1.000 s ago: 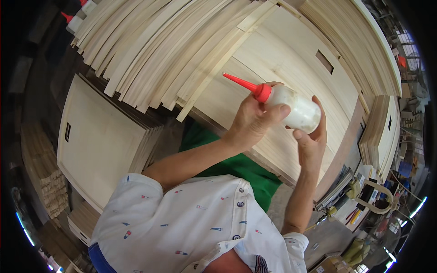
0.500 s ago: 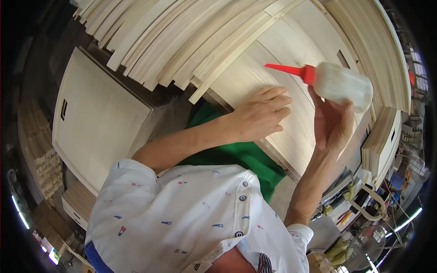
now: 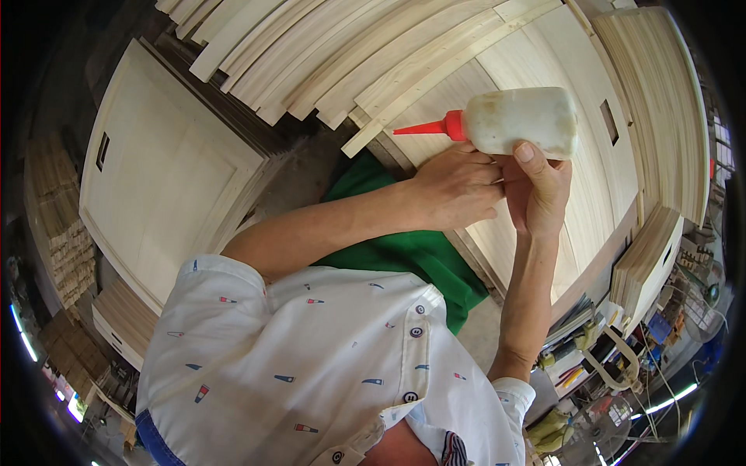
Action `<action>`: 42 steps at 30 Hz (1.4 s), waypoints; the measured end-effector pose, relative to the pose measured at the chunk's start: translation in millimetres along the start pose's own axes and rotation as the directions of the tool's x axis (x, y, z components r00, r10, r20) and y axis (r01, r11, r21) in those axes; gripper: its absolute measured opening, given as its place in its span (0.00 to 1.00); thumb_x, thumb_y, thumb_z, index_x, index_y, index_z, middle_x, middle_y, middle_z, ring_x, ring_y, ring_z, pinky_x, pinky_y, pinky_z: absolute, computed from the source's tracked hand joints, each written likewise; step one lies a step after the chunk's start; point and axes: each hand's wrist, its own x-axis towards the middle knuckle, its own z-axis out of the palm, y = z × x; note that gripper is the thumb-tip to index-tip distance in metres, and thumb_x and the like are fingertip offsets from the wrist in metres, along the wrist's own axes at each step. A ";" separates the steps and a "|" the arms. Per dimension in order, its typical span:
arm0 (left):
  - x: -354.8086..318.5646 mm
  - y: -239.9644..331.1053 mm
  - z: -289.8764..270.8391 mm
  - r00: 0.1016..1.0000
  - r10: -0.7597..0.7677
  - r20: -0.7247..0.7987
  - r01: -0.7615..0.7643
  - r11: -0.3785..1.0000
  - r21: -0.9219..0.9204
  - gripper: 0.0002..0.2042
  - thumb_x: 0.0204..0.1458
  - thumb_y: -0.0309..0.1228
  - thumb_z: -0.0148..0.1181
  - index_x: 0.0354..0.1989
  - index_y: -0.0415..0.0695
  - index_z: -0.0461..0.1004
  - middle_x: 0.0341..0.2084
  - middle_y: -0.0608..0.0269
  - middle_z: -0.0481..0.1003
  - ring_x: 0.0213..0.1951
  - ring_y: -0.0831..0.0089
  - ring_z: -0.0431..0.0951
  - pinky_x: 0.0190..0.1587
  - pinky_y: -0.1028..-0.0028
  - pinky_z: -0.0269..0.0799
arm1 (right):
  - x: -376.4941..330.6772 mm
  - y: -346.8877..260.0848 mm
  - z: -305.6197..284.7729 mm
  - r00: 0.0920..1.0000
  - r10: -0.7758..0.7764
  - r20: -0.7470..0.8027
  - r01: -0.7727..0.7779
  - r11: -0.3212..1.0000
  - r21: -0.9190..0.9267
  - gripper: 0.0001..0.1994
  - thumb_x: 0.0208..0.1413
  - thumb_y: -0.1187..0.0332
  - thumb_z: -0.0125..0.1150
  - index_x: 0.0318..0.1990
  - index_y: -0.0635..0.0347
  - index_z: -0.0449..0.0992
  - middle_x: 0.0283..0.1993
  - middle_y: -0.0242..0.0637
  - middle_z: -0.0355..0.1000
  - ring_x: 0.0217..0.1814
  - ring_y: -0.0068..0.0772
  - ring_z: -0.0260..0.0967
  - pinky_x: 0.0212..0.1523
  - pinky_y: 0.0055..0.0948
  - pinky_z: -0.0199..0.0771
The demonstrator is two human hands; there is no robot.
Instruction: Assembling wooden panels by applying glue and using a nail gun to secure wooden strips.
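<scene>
Above the pale wooden panel (image 3: 559, 194), the right hand (image 3: 536, 190) grips a translucent white glue bottle (image 3: 521, 120) from below: the thumb presses on the bottle's near side and the other fingers wrap behind it, clamped on its body. The bottle lies on its side, with its red nozzle (image 3: 426, 128) pointing toward the left, over the ends of the wooden slats (image 3: 388, 70). Just beside the right hand, the left hand (image 3: 454, 190) rests with its fingers curled loosely together, their tips touching the right palm below the bottle; whether they pinch anything cannot be told. Both forearms rise from a white patterned shirt (image 3: 311, 357) at the lower edge. Under the left forearm lies a green cloth (image 3: 412, 252), touching the panel's near edge. Left of the slats sits a stack of framed wooden panels (image 3: 163, 171). Another stack of boards (image 3: 645, 260) stands at the right edge.
</scene>
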 end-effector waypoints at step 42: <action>7.1 5.0 -21.7 0.943 -0.063 0.328 0.067 0.998 -0.002 0.17 0.45 0.37 0.66 0.42 0.44 0.75 0.54 0.63 0.70 0.63 0.64 0.60 0.64 0.62 0.54 | 46.3 -27.9 -28.8 0.969 -0.245 0.017 0.242 0.936 -0.255 0.27 0.47 0.80 0.68 0.55 0.66 0.65 0.48 0.40 0.70 0.51 0.33 0.69 0.52 0.34 0.71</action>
